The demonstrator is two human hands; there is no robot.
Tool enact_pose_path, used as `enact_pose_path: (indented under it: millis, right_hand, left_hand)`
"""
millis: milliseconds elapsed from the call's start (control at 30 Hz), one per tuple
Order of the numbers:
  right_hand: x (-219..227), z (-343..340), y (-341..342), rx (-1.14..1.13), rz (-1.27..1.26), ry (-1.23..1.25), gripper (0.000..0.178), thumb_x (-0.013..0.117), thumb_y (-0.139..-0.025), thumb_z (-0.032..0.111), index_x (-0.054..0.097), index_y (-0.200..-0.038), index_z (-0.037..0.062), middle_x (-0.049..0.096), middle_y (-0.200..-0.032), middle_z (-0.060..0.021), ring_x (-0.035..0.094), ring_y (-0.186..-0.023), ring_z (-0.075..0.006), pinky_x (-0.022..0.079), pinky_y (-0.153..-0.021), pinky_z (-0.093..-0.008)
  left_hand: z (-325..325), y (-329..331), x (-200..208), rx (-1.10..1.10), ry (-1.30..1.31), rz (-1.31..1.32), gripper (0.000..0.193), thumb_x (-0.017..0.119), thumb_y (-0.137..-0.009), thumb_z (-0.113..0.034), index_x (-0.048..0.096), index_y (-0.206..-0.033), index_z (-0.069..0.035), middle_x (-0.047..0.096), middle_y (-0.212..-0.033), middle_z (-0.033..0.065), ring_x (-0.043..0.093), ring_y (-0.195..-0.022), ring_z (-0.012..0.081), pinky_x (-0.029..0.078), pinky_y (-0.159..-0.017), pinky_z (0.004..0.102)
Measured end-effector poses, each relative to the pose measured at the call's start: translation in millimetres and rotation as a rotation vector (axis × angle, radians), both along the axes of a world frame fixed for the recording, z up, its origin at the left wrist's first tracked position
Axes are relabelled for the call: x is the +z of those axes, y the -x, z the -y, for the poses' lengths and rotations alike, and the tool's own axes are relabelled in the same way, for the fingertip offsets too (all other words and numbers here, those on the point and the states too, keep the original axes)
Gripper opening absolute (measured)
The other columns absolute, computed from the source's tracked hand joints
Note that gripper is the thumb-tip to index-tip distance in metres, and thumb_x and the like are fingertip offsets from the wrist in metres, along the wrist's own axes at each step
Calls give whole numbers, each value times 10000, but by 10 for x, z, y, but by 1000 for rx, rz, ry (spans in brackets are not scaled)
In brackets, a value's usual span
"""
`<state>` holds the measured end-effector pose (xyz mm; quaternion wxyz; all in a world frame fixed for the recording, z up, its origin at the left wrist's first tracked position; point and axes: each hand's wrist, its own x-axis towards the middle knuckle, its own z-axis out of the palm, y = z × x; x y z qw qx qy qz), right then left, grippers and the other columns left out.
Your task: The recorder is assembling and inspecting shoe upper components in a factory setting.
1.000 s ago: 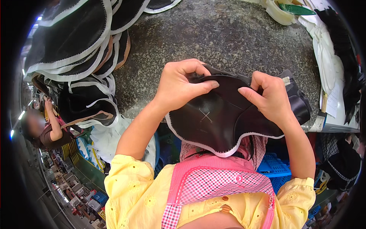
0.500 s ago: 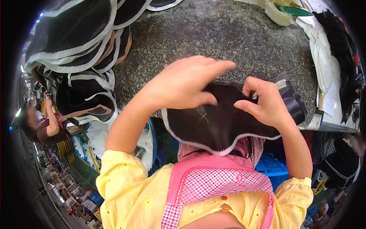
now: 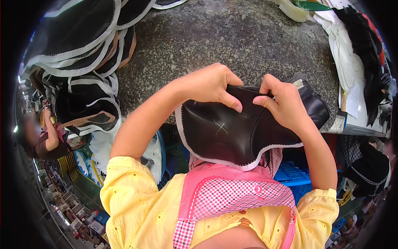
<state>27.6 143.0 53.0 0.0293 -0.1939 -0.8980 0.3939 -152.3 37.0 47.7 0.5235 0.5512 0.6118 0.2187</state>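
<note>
A black shoe upper (image 3: pixel 219 133) with a pale stitched edge and a light cross mark hangs over the table's near edge. My left hand (image 3: pixel 217 85) pinches its top edge, thumb on the near face and fingers behind. Close by on the right, my right hand (image 3: pixel 286 101) grips the same edge, thumb and forefinger curled round it. The upper's rounded, shiny end lies past my right wrist. What lies under the fingertips is hidden.
A speckled grey table (image 3: pixel 232 45) spreads in front. Black pieces with pale edging (image 3: pixel 74 29) are stacked at left. White pieces (image 3: pixel 344 54) lie along the right side. Blue baskets (image 3: pixel 296 178) stand below the table edge. Another person (image 3: pixel 45 133) is at far left.
My left hand has come down from above the upper and now grips its top edge. The right hand keeps its hold. The view has shifted slightly.
</note>
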Motion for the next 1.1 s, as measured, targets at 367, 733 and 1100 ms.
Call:
enact_pose_path:
  millis: [367, 733, 1100]
  right_hand:
    - [90, 42, 51, -1, 156, 162, 264, 692, -700, 183, 487, -728, 20, 563, -608, -129, 567, -586, -311, 409, -521, -354]
    - [180, 93, -35, 109, 28, 226, 240, 690, -683, 124, 585, -880, 36, 596, -688, -131, 601, -643, -269, 453, -577, -322]
    - [-15, -112, -204, 5, -102, 449, 103, 611, -720, 60, 534, -756, 3, 456, -583, -4, 431, -575, -44, 354, -519, -218]
  left_hand:
    - [106, 11, -46, -79, 100, 363, 243, 691, -697, -167, 624, -831, 25, 612, -664, 38, 527, -585, 58, 435, -537, 239]
    - [87, 54, -129, -104, 261, 560, 258, 673, -740, -165, 629, -906, 27, 633, -746, 27, 548, -655, 56, 454, -597, 226]
    - [248, 138, -65, -79, -600, -134, 244, 682, -711, -138, 597, -913, -30, 611, -877, 84, 583, -768, 164, 454, -681, 284]
